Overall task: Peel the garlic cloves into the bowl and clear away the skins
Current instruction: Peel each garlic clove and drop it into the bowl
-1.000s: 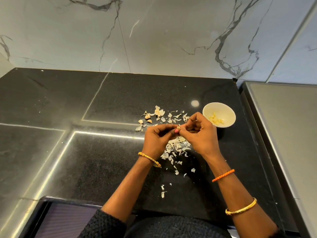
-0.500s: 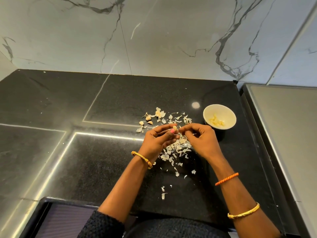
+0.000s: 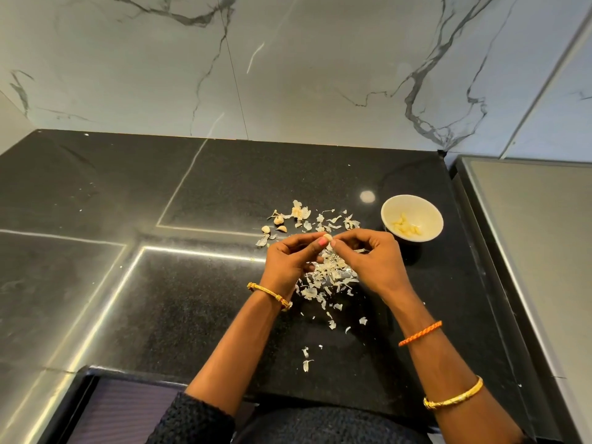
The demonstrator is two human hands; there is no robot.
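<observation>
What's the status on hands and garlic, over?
Left hand and right hand pinch small pale garlic clove. White round bowl holds peeled cloves. Papery skins litter black counter.

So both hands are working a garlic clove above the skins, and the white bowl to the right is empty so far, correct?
Not quite. In the head view the white bowl already holds several peeled cloves. The rest stands: the left hand and right hand pinch a garlic clove above the skins.

The pale garlic clove point(image 3: 327, 237) is mostly hidden by fingertips; the papery white skins point(image 3: 330, 274) beneath both hands point(image 3: 333, 261) are partly covered.
</observation>
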